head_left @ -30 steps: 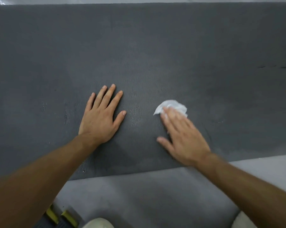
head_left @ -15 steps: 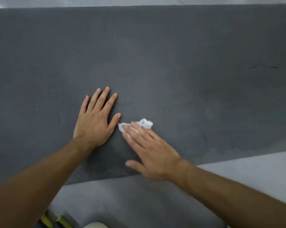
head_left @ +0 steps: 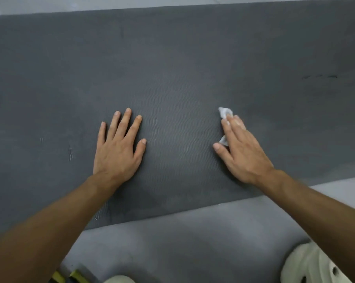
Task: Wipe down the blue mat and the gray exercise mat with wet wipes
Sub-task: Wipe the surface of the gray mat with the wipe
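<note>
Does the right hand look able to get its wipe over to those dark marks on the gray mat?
Probably yes: the right hand presses the wipe on the gray mat, and only bare mat lies between it and the dark marks, though it would mean a stretch.

an indoor floor space used for exercise is suggested: a gray exercise mat [head_left: 172, 58] is laid flat on a smooth pale floor [head_left: 193, 242], with a white perforated clog [head_left: 307, 266] seen at the near edge. gym or home cannot be told.

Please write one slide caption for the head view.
Left hand flat on gray exercise mat; right hand presses crumpled wet wipe on it.
</note>
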